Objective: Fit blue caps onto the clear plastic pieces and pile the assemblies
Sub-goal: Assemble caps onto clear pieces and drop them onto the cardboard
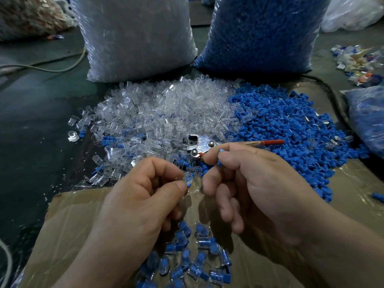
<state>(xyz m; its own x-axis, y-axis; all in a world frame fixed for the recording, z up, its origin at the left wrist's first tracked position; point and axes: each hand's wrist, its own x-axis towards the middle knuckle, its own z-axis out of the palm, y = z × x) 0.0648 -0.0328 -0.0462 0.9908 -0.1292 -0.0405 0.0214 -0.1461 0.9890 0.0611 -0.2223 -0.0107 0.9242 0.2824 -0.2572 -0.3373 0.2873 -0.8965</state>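
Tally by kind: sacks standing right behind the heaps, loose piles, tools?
Sacks: 2 (sack of clear pieces, sack of blue caps)
Loose piles: 3 (heap of clear pieces, heap of blue caps, pile of assemblies)
Pliers: 1
Total: 6

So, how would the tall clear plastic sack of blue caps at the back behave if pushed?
The tall clear plastic sack of blue caps looks packed full and broad-based, so probably heavy and likelier to slump than tip. Its glossy, creased film suggests a slippery skin that dents under a push.
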